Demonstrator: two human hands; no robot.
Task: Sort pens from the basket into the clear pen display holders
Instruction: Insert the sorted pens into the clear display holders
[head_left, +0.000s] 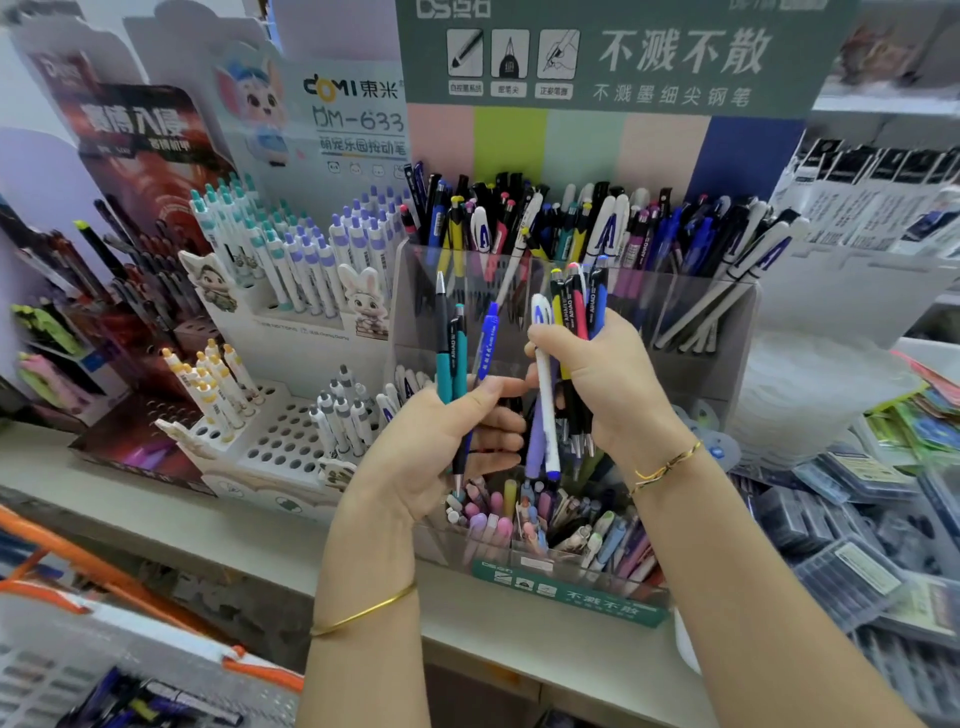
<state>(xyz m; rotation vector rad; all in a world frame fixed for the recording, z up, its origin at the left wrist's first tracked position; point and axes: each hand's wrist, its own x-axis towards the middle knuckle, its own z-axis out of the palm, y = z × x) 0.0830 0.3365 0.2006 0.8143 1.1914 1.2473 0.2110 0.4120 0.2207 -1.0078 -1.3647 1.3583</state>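
My left hand (441, 441) grips a small bunch of pens (457, 353): teal, black and one blue, tips down. My right hand (608, 384) holds a bigger bunch of pens (576, 306), among them a white pen with a blue letter, a red one, a yellow one and a blue one. Both hands are raised side by side in front of the clear pen display holder (675, 301), whose back row is packed with mixed pens. A lower clear compartment (550, 519) under my hands holds pastel pens. The basket (104, 670) sits at the bottom left with dark pens inside.
White display stands (291, 436) with teal, purple and yellow click pens fill the left of the shelf. A red stand (145, 218) is further left. Boxed stationery (852, 545) is piled at the right. The basket has orange handles (78, 556).
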